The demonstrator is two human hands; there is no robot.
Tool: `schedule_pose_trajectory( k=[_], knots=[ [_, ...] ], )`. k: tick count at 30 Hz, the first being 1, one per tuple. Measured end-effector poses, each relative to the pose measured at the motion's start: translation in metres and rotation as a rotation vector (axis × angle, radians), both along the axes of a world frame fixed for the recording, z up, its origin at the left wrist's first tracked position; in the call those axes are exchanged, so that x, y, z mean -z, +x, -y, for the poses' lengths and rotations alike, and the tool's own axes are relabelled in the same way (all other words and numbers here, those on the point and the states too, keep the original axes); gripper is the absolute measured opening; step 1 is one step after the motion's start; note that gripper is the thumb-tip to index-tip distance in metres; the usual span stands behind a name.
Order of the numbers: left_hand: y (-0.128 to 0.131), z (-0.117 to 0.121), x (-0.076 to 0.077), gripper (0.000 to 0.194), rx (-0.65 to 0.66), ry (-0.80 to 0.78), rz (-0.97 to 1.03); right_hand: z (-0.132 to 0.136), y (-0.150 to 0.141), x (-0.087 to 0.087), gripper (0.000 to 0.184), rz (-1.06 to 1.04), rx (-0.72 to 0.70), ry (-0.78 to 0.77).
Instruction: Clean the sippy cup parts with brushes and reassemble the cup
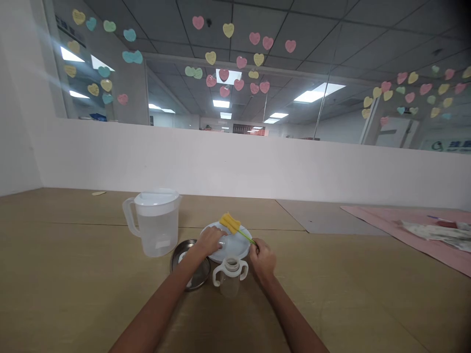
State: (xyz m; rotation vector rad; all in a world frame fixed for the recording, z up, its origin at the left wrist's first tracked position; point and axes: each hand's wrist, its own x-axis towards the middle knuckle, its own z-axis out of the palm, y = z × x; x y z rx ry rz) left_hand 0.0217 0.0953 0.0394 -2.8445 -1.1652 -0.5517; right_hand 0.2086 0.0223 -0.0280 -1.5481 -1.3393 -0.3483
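One right hand (pixel 263 257) gripping a sponge bottle brush (pixel 232 224) at the white basin (pixel 241 247)

Just beside the basin's right rim, the right hand is closing its fingers around the end of the brush's thin green handle (pixel 247 237). From that grip the brush's long axis is slanting away and leftward above the basin, its yellow sponge head pointing toward the basin's far-left side. The left hand (pixel 210 240), lying over the basin's left part, is sitting nearer the sponge head; the right hand is holding the opposite end. A clear object (pixel 222 243) is showing by the left fingertips, but whether that hand is gripping it I cannot tell.

On the basin's near side, between the two forearms, a clear bottle with two white side handles (pixel 230 282) is standing upright, its mouth uncovered. To the basin's near left, a round steel dish (pixel 204 275) is lying partly under the left forearm. Farther left of the basin, a lidded translucent pitcher (pixel 157 228) is standing, its handle facing left. Well to the basin's right, a pink cloth (pixel 368 228) is covering part of the table (pixel 91 274).
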Motion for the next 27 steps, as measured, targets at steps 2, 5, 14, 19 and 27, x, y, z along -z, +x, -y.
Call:
schedule_pose_trajectory(
  k=[2, 5, 14, 19, 27],
  knots=[
    [-0.008, 0.001, -0.001, 0.039, -0.032, 0.024, 0.055, 0.0, 0.0, -0.001, 0.034, -0.013, -0.001, 0.007],
    [-0.027, 0.011, -0.006, 0.039, -0.077, 0.034, 0.369, 0.0, 0.001, 0.0, 0.034, -0.041, -0.004, 0.045],
    [-0.048, 0.041, -0.007, 0.051, -0.059, -0.364, 1.231, 0.004, -0.004, 0.003, 0.03, 0.107, -0.174, 0.201],
    [-0.05, 0.052, 0.005, 0.044, 0.027, -0.514, 1.127, 0.002, 0.0, 0.007, 0.028, 0.231, -0.257, 0.198],
    [-0.045, 0.062, 0.017, 0.036, 0.088, -0.469, 1.2, 0.003, 0.003, 0.011, 0.028, 0.348, -0.249, 0.256]
  ],
)
